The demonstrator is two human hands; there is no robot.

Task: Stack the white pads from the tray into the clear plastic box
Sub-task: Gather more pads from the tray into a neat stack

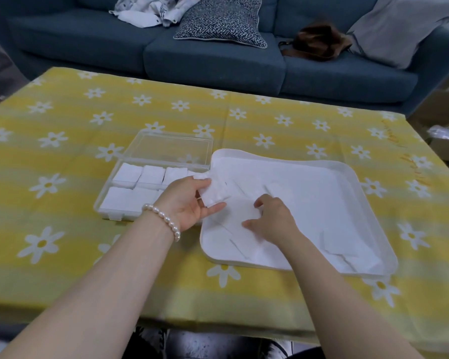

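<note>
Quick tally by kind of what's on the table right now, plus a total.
Clear plastic box, lid open: 1
White tray: 1
Pad stacks showing in the box: 5
Pad bundle held in the left hand: 1
Loose pads in the tray: cannot count
Total: 8

One clear plastic box with at least five visible pad stacks; one white tray; two hands, left hand and right hand; two sofa cushions; loose tray pads uncountable.

Left hand grips a small stack of white pads at the tray's edge; right hand pinches a loose pad inside, clear box alongside.
</note>
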